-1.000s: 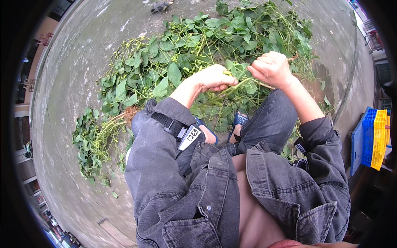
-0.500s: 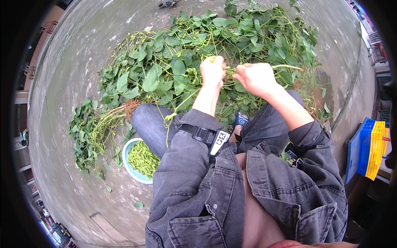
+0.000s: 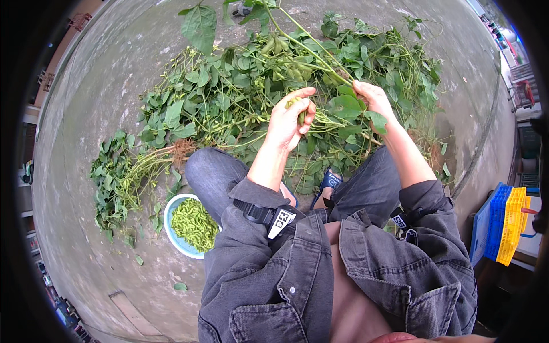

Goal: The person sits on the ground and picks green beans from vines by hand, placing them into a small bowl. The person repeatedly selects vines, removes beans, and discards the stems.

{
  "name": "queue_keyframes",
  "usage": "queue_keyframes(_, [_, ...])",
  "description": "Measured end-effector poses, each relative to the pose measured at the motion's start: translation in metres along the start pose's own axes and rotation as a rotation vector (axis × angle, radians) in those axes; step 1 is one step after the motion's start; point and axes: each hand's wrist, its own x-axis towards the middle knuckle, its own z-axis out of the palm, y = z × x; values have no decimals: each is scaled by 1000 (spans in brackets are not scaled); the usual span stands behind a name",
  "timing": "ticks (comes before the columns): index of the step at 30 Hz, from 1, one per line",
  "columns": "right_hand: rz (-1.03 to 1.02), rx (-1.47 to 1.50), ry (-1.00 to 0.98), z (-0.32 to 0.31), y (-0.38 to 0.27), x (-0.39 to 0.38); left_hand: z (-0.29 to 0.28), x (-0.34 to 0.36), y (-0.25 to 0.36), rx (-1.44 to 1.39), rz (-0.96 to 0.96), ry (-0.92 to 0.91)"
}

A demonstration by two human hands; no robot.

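A leafy bean plant (image 3: 306,47) with green pods along its stalk is lifted over the pile, its lower stem pinched in my right hand (image 3: 374,102). My left hand (image 3: 290,119) is curled around a few green bean pods (image 3: 299,110), a little to the left of that stem. Beneath both hands spreads a wide heap of uprooted bean plants (image 3: 229,91), all leaves, stems and pods. Beside my left knee stands a pale blue basin (image 3: 171,235) holding many picked pods (image 3: 194,224).
A smaller bundle of plants (image 3: 123,183) with brown roots (image 3: 182,150) lies at the left on the concrete floor (image 3: 91,143). Stacked blue and yellow plastic crates (image 3: 500,224) stand at the far right. Loose leaves (image 3: 180,286) lie near the basin.
My hands have moved apart. The right one has raised a pod-bearing plant that now reaches up and left; the left one has turned, showing pods in its curled fingers.
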Motion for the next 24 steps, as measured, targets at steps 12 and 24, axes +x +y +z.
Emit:
queue_keyframes(12, [209, 159, -6, 25, 18, -23, 5, 23, -10, 119, -112, -75])
queue_keyframes(24, [218, 295, 10, 46, 13, -34, 11, 12, -40, 128, 298, 90])
